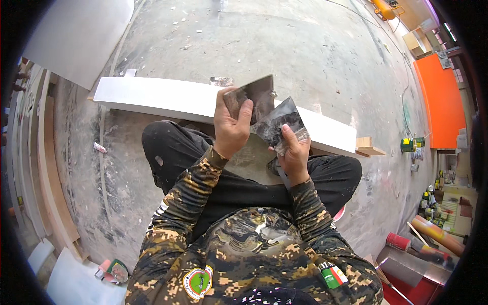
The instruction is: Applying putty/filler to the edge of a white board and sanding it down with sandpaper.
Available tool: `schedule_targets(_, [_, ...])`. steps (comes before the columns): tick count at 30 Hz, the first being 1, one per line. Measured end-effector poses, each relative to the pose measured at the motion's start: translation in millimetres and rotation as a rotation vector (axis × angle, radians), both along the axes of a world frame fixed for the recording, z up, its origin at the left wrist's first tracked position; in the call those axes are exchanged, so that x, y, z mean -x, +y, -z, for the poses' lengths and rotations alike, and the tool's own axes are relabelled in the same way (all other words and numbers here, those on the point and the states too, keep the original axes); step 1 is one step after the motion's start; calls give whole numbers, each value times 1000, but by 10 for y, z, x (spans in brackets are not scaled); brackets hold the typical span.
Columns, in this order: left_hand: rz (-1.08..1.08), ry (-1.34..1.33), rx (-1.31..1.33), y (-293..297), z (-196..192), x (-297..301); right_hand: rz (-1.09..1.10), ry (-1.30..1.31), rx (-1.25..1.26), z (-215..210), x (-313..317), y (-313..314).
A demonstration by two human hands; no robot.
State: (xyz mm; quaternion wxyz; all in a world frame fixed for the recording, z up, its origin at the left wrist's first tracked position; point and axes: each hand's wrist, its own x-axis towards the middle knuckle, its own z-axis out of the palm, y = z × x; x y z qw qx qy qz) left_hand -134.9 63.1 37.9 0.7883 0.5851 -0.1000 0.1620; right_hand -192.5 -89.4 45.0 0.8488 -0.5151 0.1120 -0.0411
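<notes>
Left hand (233, 128) clamps a brownish plate (261, 96), right hand (295, 156) a grey plate (287, 115), both thumb-on-face (likely for steadiness), white board (157, 95) lying just beyond.

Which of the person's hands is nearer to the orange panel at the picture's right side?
Right. The right hand, gripping one flat plate, is left of the orange panel, well apart from it; the left hand, holding another plate, is farther left.

Blades (262, 94) block way before hands (232, 129); white panel (157, 95) bars low path; room above floor (305, 51) beyond.
</notes>
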Motion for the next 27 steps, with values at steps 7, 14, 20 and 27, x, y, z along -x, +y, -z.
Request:
schedule_targets(7, [172,-140,-287,134,-36,34,-2,-23,-87,-120,-172,-29])
schedule_targets(14, [45,121,-30,350,217,-182,-287,-213,-114,-308,-1093,-760])
schedule_targets(20, [88,392,505,250,461,-459,552,227,-205,940,-1810,-1377])
schedule_targets(27, [8,452,531,126,457,-348,-9,-55,39,497,-863,-100])
